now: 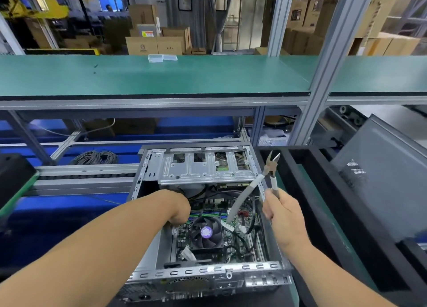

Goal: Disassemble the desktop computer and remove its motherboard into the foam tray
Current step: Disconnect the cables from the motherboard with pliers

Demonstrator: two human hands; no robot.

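An open desktop computer case (147,242) lies in front of me with its side panel off. Inside it the motherboard (240,237) shows, with a black CPU fan (206,234) in its middle and dark cables running across it. A silver drive cage (203,168) spans the far end of the case. My left hand (179,210) reaches down into the case beside the fan; its fingers are hidden. My right hand (280,214) grips one handle of grey-handled cutting pliers (269,168), held above the case's right side with the jaws apart and pointing up.
A black foam tray (318,191) stands right of the case. A grey metal side panel (379,179) leans further right. A green-topped shelf (161,75) runs across above the bench, carried by an aluminium post (323,75). A coil of cable (94,157) lies at the back left.
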